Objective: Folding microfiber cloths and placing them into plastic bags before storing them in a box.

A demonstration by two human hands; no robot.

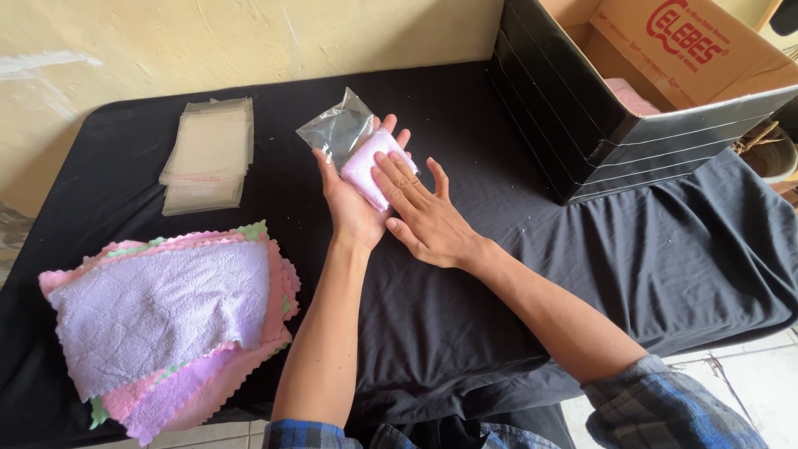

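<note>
Fluffy terry cloth [370, 169], glossy plastic bag [337, 129]

The desk [465, 333] is covered edge to edge with a black cloth [665, 274] that hangs over the near side. A stack of clear flat plastic bags [208, 154] lies at the far left, near the wall. A pile of terry cloths [170, 320] in lilac, pink and green, with zigzag-cut edges, lies at the near left corner, partly overhanging the edge. An open cardboard box [615, 125] with black-taped outer walls stands at the far right. Small pale specks are scattered over the cloth.
</note>
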